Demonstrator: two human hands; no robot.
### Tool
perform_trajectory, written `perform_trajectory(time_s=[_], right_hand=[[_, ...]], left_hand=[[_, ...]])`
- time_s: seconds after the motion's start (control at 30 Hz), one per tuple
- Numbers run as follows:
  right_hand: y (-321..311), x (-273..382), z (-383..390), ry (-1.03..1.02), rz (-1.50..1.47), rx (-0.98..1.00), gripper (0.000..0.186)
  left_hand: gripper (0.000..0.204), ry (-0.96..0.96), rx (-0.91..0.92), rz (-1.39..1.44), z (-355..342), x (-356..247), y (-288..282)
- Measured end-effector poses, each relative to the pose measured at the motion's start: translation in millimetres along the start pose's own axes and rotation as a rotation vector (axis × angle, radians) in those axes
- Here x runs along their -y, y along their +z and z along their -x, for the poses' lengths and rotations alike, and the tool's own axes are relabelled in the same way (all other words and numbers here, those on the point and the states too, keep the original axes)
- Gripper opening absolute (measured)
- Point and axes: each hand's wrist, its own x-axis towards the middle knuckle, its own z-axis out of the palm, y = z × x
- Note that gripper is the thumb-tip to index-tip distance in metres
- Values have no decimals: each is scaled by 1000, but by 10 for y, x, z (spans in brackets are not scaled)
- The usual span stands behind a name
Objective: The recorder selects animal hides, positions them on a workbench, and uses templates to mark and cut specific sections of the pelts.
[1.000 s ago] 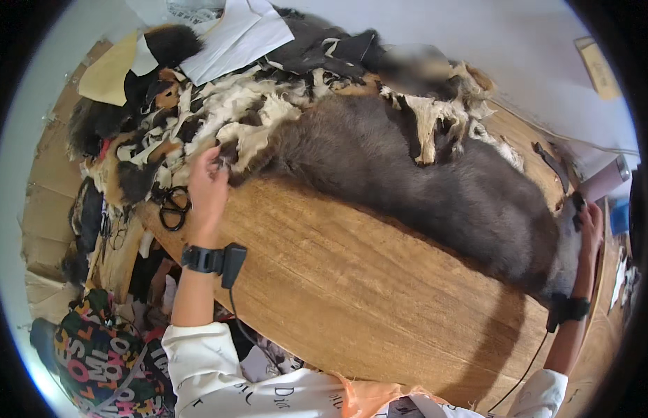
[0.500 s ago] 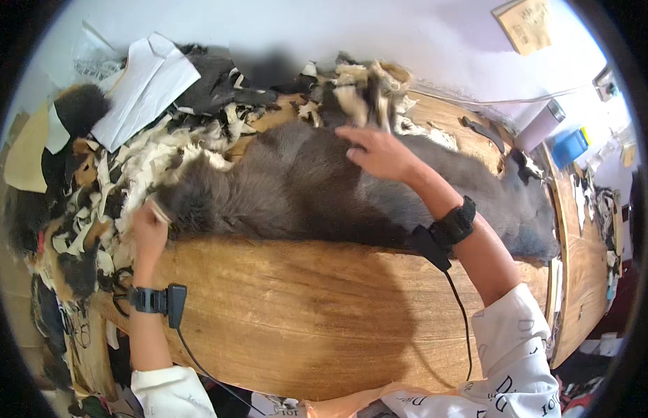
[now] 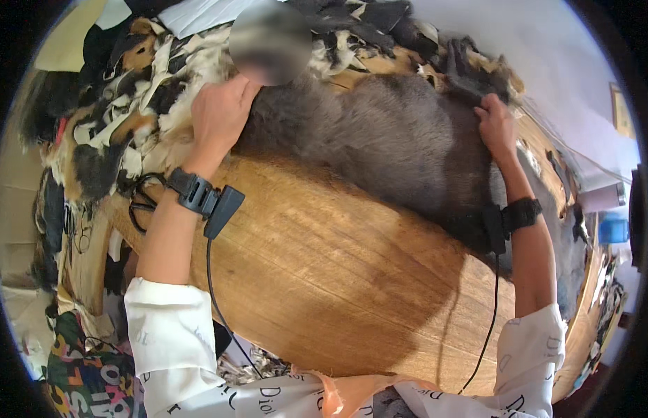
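Observation:
A long dark grey-brown fur pelt (image 3: 379, 129) lies hair side up across the wooden table (image 3: 324, 258). At its left end is my left hand (image 3: 223, 115), closed, with the back of the hand toward me. A round blurred patch covers its fingertips, so what they pinch is hidden. My right hand (image 3: 497, 124) is closed on the pelt's far edge, right of the middle, thumb and fingers pressed together on the fur. Both wrists carry black straps with small boxes and cables.
Black, white and tan fur scraps (image 3: 101, 139) pile up at the left and along the back. White sheets (image 3: 198, 15) lie on the far pile. A pinkish cylinder (image 3: 603, 198) and a blue container (image 3: 613, 228) stand at the right. Black cable loops (image 3: 144, 202) lie by the left table edge.
The view has swung, shifting the scene. My right hand has gone from open over the pelt to gripping its far edge. My left hand remains closed at the left end, now farther forward.

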Motion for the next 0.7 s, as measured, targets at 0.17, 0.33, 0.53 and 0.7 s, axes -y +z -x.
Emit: perform_trajectory(time_s=[0.17,0.33,0.53,0.7], right_hand=[[15,-34,145,36,93,-176,11],[116,-35,232,-33,255,-54,14],[-436,407,536,-188,-117,31,18],[-700,908,1143,-371,-85,294,34]], left_hand=[[40,-17,304,-261,-278,40,129],[39,110,169,-292,-318,116,518],[39,-84,343,-134,-403,118,382],[42,426,-30,-203,6,37,-15]])
